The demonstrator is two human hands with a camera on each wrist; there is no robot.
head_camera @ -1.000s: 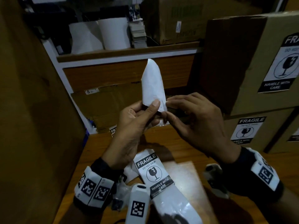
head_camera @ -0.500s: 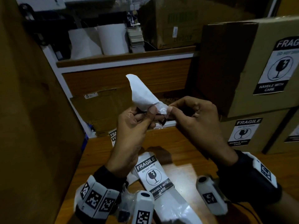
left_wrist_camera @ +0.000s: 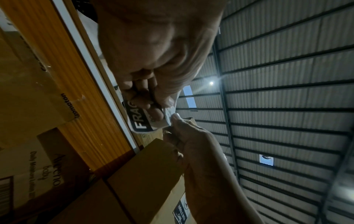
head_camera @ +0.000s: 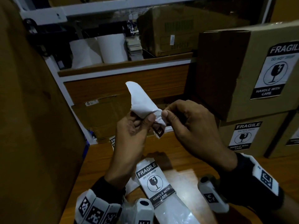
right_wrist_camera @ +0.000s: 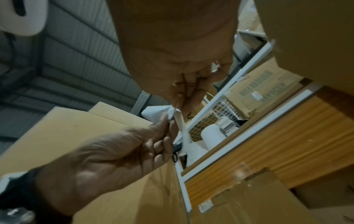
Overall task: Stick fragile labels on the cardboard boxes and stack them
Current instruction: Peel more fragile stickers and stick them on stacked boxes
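A fragile label [head_camera: 159,130] with its white backing [head_camera: 140,102] is held up above the table between both hands. My left hand [head_camera: 145,120] pinches its lower end, thumb on top, and the backing curls up and to the left. My right hand [head_camera: 166,113] pinches the crumpled edge right beside the left thumb. In the left wrist view the printed face of the label [left_wrist_camera: 138,119] shows under the left fingers [left_wrist_camera: 151,106]. In the right wrist view a white strip [right_wrist_camera: 182,125] hangs from the right fingers [right_wrist_camera: 182,94]. Two labelled cardboard boxes [head_camera: 239,70] [head_camera: 226,135] are stacked at the right.
More label sheets [head_camera: 155,180] lie on the wooden table [head_camera: 186,162] below my hands. A big cardboard box [head_camera: 32,126] fills the left side. Behind are a shelf with white rolls [head_camera: 111,47], a brown carton [head_camera: 169,29] and flattened cardboard [head_camera: 100,115].
The backing stood upright a second ago; it now leans left and its lower end is crumpled between my thumbs. A printed corner of the label now shows below them.
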